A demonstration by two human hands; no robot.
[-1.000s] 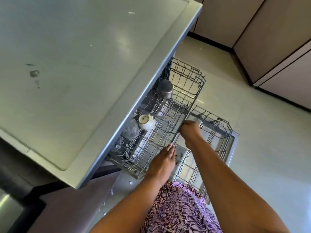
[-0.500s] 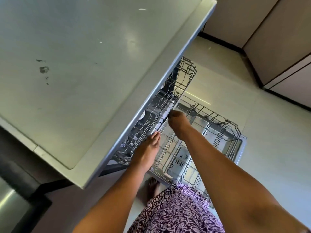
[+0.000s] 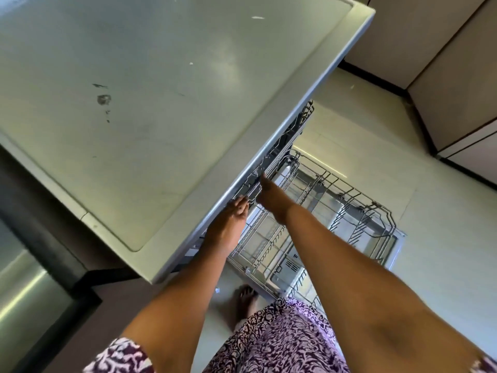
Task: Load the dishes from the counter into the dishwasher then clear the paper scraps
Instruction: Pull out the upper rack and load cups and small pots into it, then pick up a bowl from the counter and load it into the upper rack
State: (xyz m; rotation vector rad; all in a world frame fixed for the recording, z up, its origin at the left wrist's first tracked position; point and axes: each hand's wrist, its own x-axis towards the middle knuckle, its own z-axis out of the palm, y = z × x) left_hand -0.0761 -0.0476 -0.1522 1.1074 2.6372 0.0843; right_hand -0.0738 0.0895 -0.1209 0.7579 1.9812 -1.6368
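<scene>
Both hands are at the front edge of the upper rack (image 3: 271,168), right under the lip of the tabletop (image 3: 150,109). The left hand (image 3: 228,224) lies flat and spread against the wire front, fingers loosely open and gripping nothing I can make out. The right hand (image 3: 271,195) reaches just beyond it with fingers pointed at the rack; whether they curl round a wire is hidden, so I cannot tell.

That upper rack is tucked almost wholly beneath the tabletop, only a sliver of wire showing in the middle of the frame, and no dishes can be seen in it from here. Below, centre right, the lower rack (image 3: 349,211) stands pulled out over the open dishwasher door (image 3: 398,246) and looks empty.

The tabletop fills the upper left and carries no dishes, so the loading looks done, or nearly. What remains, I would judge, is the lower rack, the door, and the scraps: a small white scrap (image 3: 257,17) near the top edge and another speck (image 3: 191,63) lower down.

In the way: the extended lower rack and door sit right before the person's bare foot (image 3: 243,300) on the floor (image 3: 443,265). Beige cabinets (image 3: 430,49) close the upper right.
</scene>
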